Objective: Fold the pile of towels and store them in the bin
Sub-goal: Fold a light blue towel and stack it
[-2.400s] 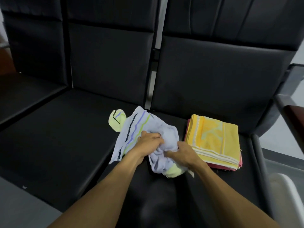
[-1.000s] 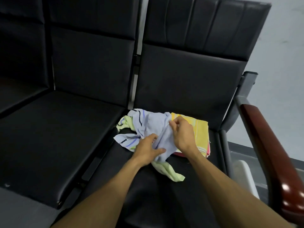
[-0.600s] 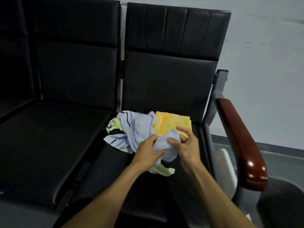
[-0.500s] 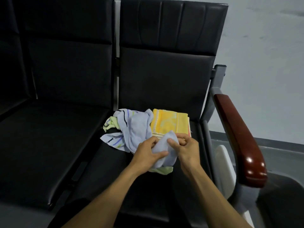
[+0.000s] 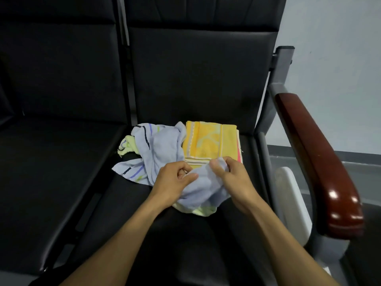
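Note:
A crumpled pale blue towel (image 5: 162, 147) with dark, purple and green stripes lies on the black seat (image 5: 181, 234). My left hand (image 5: 173, 182) and my right hand (image 5: 231, 178) both pinch its near part, a bunch of cloth stretched between them. A pale yellow-green towel peeks out at the far left (image 5: 125, 145) and under the blue one near me. Behind my hands sits a folded yellow towel (image 5: 210, 141) on top of a folded pink one whose edge shows at the right.
The seat belongs to a row of black padded chairs; a second seat (image 5: 51, 172) lies to the left. A dark red wooden armrest (image 5: 315, 157) on a grey metal frame runs along the right. A white object (image 5: 292, 199) stands beyond the seat's right edge.
The view has swung to the right, bringing the armrest into sight. My hands have worked along the blue towel and now hold a bunch of it nearer me.

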{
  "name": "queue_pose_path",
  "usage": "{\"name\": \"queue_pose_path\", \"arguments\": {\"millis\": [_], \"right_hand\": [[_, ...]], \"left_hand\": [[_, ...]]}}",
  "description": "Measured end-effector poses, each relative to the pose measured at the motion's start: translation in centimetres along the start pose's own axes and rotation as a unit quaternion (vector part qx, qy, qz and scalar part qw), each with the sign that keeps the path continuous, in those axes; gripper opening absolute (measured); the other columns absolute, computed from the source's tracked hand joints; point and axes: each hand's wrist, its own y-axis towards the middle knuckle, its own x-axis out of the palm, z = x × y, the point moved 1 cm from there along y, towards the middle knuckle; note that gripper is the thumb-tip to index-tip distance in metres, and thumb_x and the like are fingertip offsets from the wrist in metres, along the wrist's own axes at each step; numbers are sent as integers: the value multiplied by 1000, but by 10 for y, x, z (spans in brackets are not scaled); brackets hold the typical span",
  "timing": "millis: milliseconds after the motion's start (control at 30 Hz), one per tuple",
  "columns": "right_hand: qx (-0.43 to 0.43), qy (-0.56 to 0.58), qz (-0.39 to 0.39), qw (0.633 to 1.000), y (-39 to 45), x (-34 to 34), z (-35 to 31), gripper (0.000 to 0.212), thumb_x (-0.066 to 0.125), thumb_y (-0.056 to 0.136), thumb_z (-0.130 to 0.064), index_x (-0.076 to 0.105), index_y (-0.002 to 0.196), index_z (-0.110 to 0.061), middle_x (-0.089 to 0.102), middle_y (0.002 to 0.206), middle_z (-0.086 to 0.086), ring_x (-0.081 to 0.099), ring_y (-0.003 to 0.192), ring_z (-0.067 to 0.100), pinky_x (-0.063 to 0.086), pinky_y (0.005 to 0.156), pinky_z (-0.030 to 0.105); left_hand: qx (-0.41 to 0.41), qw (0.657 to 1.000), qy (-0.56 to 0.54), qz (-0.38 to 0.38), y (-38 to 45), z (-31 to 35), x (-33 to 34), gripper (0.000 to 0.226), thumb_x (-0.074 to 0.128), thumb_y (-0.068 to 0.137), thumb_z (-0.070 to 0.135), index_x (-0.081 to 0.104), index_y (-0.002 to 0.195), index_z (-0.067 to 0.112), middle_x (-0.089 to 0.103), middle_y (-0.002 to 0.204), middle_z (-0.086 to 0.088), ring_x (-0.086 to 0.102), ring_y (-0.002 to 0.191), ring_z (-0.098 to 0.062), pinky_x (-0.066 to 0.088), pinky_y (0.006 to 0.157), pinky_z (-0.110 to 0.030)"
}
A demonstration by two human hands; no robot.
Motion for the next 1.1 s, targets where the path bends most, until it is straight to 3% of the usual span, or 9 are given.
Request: {"name": "queue_pose_path", "arguments": {"millis": [67,167,267,333,467,633,833,1000,1100], "right_hand": [[-20,-20,-16,999,1,-4,1,14,65,95,-23,68,91,-10,71,84,5,64,79,15,50,67,29],[-35,8,98,994,2,-7,5,9,61,97,-17,64,89,-13,68,81,3,63,78,14,48,65,30],[-38,81,221,971,1,-13,3,11,59,97,-19,57,87,-14,65,82,6,61,78,14,51,70,38],[-61,91,172,979,1,-16,0,8,64,93,-25,61,89,-19,67,79,-5,60,75,8,52,68,34],[-102,-105,-107,983,-7,2,0,29,75,80,-49,67,89,-23,63,70,-12,54,66,-1,45,63,24],[-98,-147,90,980,-3,-10,3,33,69,92,-22,47,67,-21,49,55,-8,46,54,4,35,52,20],[-86,-206,-90,971,-15,2,4,25,75,85,-35,56,102,-35,58,70,-13,53,66,4,39,58,21],[-115,-94,148,978,-9,-11,-6,27,64,94,-22,49,73,-19,51,60,-4,47,58,8,39,55,29],[-102,-133,75,983,-8,-12,-7,19,70,90,-35,57,101,-27,58,66,-6,53,60,12,40,51,28]], "left_hand": [[9,1000,-1,-16,-3,1,-5,14,73,91,19,68,80,11,42,56,10,36,53,-4,32,53,-16],[37,994,29,-94,-7,1,-5,14,68,95,22,69,83,15,61,70,7,46,60,-4,38,60,-19],[63,987,74,-129,-8,-1,-4,33,61,94,30,54,74,6,43,64,4,36,60,-4,29,57,-26],[85,990,66,-94,-9,3,-4,35,62,97,24,49,73,2,35,64,5,32,60,-5,25,56,-24],[129,990,46,-37,-10,17,-3,18,65,96,12,62,79,9,50,63,3,43,61,-6,36,57,-22],[84,990,112,-11,-3,-1,-6,23,62,98,17,56,77,13,48,63,-2,39,59,-9,33,57,-28],[115,987,103,-33,-11,12,-5,23,61,96,9,58,78,23,53,61,17,48,59,-1,35,54,-16],[67,978,197,15,-6,-5,-11,29,57,98,13,45,74,25,46,62,6,45,62,-17,40,58,-39],[118,982,149,11,-9,8,-10,29,52,94,-2,51,79,24,50,68,9,47,66,-9,36,57,-31]]}}
